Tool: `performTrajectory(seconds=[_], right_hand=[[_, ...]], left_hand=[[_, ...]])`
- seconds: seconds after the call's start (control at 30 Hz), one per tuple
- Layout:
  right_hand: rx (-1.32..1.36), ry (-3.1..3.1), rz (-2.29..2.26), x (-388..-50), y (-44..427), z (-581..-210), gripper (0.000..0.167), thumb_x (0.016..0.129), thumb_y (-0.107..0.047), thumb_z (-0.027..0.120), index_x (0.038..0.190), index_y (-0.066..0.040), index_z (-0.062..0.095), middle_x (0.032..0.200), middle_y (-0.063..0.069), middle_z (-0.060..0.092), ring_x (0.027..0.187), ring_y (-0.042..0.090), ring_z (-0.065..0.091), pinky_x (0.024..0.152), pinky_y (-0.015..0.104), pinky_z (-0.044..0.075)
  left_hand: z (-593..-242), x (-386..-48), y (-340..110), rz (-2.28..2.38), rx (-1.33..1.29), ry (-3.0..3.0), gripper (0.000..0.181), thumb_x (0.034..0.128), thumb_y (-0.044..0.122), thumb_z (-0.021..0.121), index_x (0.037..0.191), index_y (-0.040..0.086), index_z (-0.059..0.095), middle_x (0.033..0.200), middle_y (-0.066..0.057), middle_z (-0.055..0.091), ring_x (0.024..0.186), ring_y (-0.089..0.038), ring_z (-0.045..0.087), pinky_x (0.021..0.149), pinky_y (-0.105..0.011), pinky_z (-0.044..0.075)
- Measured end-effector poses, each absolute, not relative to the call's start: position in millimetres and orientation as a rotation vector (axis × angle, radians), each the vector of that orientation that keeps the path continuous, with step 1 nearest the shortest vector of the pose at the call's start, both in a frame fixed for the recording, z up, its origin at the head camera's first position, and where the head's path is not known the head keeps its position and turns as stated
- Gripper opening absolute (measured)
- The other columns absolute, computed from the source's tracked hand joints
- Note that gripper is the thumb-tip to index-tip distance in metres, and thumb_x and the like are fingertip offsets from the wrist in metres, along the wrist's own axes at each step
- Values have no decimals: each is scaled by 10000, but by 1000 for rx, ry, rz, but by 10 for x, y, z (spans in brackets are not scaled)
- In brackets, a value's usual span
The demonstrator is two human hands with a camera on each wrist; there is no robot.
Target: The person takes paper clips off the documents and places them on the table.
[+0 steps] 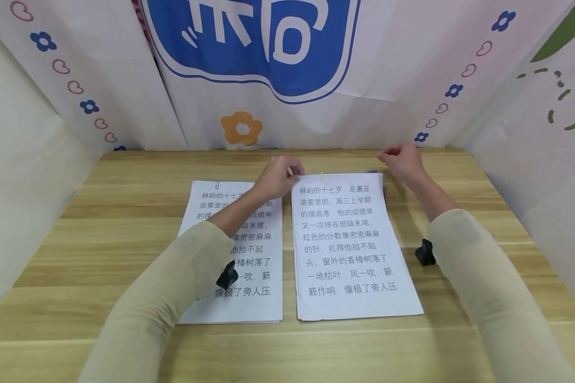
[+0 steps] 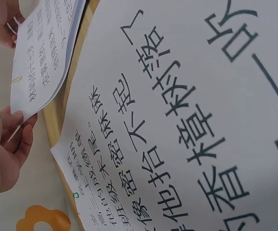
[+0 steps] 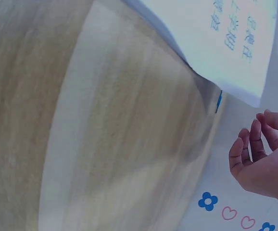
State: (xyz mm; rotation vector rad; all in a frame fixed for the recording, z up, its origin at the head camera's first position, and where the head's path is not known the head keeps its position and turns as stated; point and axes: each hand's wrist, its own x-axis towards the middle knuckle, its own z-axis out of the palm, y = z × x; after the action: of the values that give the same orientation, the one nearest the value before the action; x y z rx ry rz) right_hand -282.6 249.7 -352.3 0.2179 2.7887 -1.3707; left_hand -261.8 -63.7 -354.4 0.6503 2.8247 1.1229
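Note:
My left hand (image 1: 279,178) pinches the top left corner of the right paper stack (image 1: 350,239). In the left wrist view, the thumb of that hand (image 2: 4,149) lies over the corner, and the stack's top end is raised off the table. A yellow paper clip (image 1: 322,177) sits on its top edge. Just beyond the top right corner is my right hand (image 1: 404,162); in the right wrist view its fingers (image 3: 256,139) are loosely bent, apart from the sheet, holding nothing visible. Under my left forearm lies the left paper stack (image 1: 249,308), with a blue paper clip (image 1: 216,185).
Both stacks are on a wooden table (image 1: 124,229), side by side with a narrow gap between them. A printed white backdrop (image 1: 364,117) rises behind the table's far edge. A small dark thing (image 1: 372,171) shows at the right stack's top edge; its kind is unclear.

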Motion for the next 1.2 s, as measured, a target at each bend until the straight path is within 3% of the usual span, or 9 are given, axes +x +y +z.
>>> performTrajectory(seconds=[0.2, 0.5, 0.7, 0.87, 1.2], right_hand=[[63, 2825, -1375, -2797, 2407, -3493, 297, 1060, -187, 599, 1256, 31, 641, 1201, 204, 624, 1097, 330, 579, 831, 300, 502], [-180, 2905, -1362, -2774, 2222, -3473, 220, 1031, -108, 626, 1178, 42, 692, 1081, 197, 666, 887, 227, 566, 684, 213, 470], [-307, 2909, -1347, -2766, 2138, -3499, 195, 1006, -71, 651, 1140, 59, 708, 1021, 204, 684, 833, 218, 570, 639, 201, 459], [-375, 2903, -1294, -2756, 2070, -3507, 193, 993, -63, 656, 1131, 60, 711, 1027, 206, 696, 886, 250, 597, 678, 211, 469], [-526, 2881, -1230, -2709, 1864, -3451, 198, 984, -53, 674, 1144, 56, 718, 1058, 207, 706, 1006, 315, 626, 843, 352, 478]], left_hand=[[-3564, -2615, -648, 1125, 656, 2824, 155, 991, -57, 616, 1046, 23, 737, 1012, -95, 682, 967, -228, 618, 888, -325, 547], [-3609, -2595, -645, 1133, 651, 2819, 151, 991, -54, 616, 1044, 21, 736, 1020, -99, 688, 978, -234, 621, 897, -332, 546], [-3627, -2594, -629, 1140, 650, 2821, 152, 993, -55, 616, 1030, 22, 741, 1011, -99, 687, 970, -237, 619, 889, -336, 546], [-3631, -2605, -615, 1125, 633, 2823, 157, 998, -45, 613, 1042, 30, 744, 1019, -91, 685, 966, -231, 615, 882, -331, 541], [-3589, -2626, -605, 1110, 628, 2833, 158, 1004, -36, 610, 1060, 25, 744, 1036, -98, 683, 983, -235, 617, 895, -336, 540]])
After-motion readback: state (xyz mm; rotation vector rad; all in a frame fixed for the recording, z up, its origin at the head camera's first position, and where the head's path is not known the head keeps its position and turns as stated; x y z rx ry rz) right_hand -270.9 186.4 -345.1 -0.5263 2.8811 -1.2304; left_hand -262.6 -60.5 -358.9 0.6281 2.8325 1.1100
